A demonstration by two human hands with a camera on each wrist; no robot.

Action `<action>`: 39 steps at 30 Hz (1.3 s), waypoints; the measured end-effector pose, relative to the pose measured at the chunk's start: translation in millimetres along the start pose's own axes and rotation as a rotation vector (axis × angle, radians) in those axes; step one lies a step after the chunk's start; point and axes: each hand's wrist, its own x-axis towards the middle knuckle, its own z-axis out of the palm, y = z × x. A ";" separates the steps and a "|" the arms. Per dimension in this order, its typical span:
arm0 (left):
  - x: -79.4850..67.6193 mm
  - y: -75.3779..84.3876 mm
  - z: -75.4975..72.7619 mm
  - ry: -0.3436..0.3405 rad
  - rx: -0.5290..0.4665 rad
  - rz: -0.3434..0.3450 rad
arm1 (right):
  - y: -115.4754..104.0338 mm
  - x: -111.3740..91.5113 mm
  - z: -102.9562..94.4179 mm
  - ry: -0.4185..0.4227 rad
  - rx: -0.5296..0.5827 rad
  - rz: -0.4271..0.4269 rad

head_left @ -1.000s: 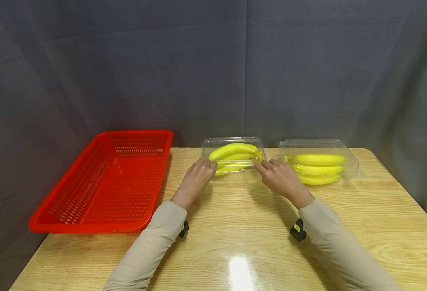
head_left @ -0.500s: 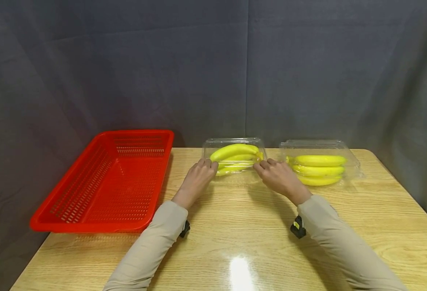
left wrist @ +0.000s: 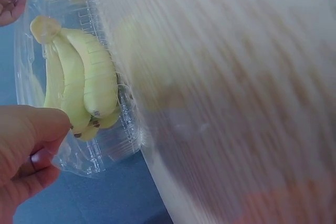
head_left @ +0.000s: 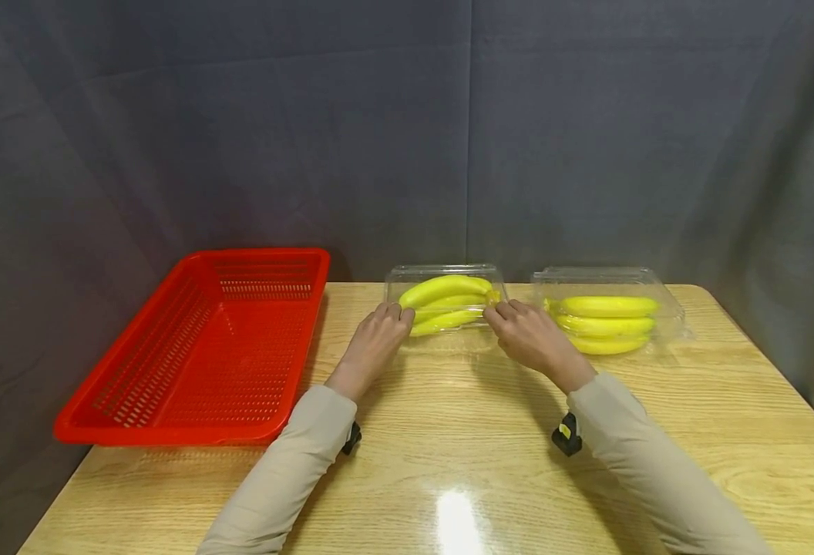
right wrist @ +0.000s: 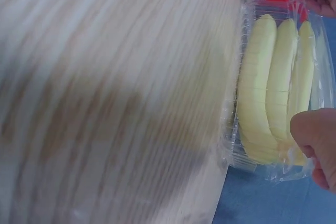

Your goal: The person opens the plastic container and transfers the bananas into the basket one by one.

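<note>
A clear plastic clamshell box (head_left: 442, 270) with a bunch of yellow bananas (head_left: 445, 289) inside stands at the back middle of the table. My left hand (head_left: 377, 333) pinches its front left corner between thumb and fingers, as the left wrist view shows from the side. At the front right corner, my right hand (head_left: 530, 337) grips the rim in the same way; its thumb (right wrist: 310, 124) lies over the plastic edge in the right wrist view. The bananas' stem end (left wrist: 46, 29) points toward the right hand.
To the right, a second clear box (head_left: 594, 272) holds more bananas (head_left: 608, 325). A large red plastic basket (head_left: 247, 347) with slotted walls stands on the left, partly past the wooden table's (head_left: 449, 432) left edge. A dark grey curtain (head_left: 407, 139) hangs close behind.
Both hands keep their hold at the box's front corners. The glare across the front of the lid has faded, and the nearest banana shows more plainly through it.
</note>
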 end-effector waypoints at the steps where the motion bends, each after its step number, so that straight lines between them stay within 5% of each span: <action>1: -0.5 0.0 0.0 -0.003 -0.013 -0.002 | -0.5 -0.8 -0.1 0.003 0.004 0.005; 13: -2.6 -1.0 -6.0 -0.038 -0.200 -0.109 | -7.4 -4.6 -5.7 0.065 0.094 0.098; 24: -3.9 -4.5 -5.7 0.081 -0.322 -0.175 | -7.3 -11.7 -2.1 0.159 0.147 0.143; 31: -5.9 -5.5 -10.5 0.088 -0.468 -0.334 | -9.5 -13.8 -6.8 0.208 0.140 0.242; 39: -7.9 -8.0 -6.5 0.214 -0.596 -0.438 | -11.2 -14.1 -10.3 0.226 0.219 0.382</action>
